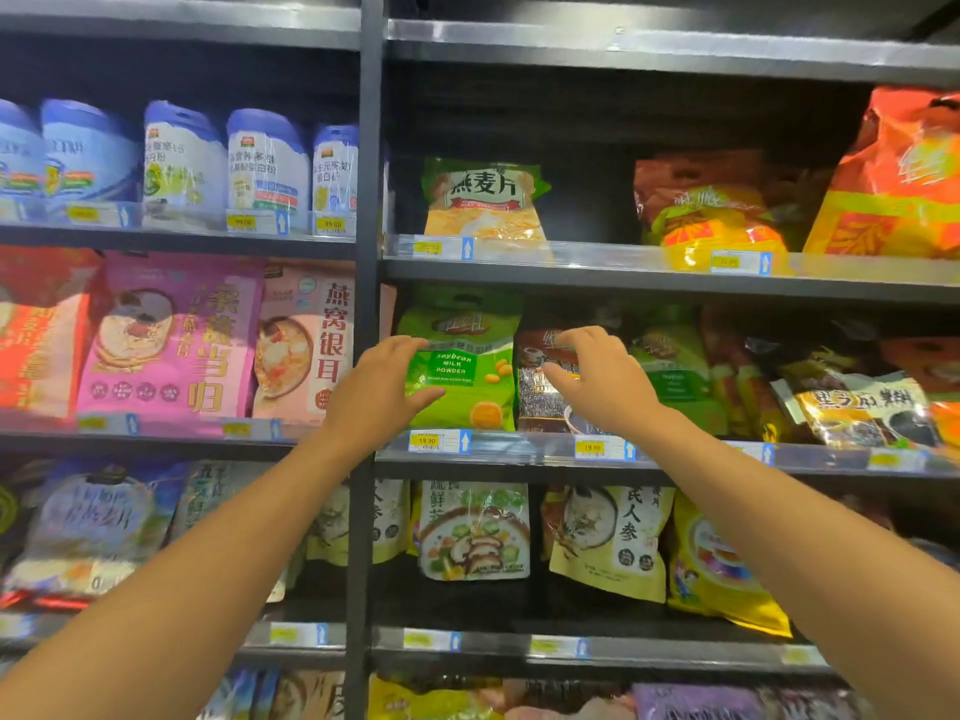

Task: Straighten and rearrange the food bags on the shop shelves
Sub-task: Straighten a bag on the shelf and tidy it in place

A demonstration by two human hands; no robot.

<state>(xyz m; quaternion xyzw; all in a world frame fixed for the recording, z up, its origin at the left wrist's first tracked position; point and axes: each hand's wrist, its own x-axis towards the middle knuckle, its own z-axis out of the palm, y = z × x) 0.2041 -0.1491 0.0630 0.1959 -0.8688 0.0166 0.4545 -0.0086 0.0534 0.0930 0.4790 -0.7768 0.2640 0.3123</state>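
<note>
Both arms reach up to the middle shelf [509, 452] at the centre of the frame. The green soybean milk powder bag [467, 376] stands upright there, just right of the dark upright post [366, 252], behind a yellow price tag [427, 440].

The left hand [376, 394] is at the bag's left edge, opened into a loose C. Its fingers [410, 347] curve in front of the upper left corner and the thumb lies across the lower front. It grasps nothing, and I cannot tell whether it touches the bag.

The right hand [605, 389] is just right of the green bag, in front of the dark brown bag [537, 407] that stands beside it. This hand is also released and spread, with its fingers bent near the bag's top and the thumb pointing left.

Further right on the same shelf, other bags [857, 407] lean and overlap untidily. On the shelf above, a green oat bag [483, 200] stands alone. Pink bags [171, 335] fill the left of the frame.
</note>
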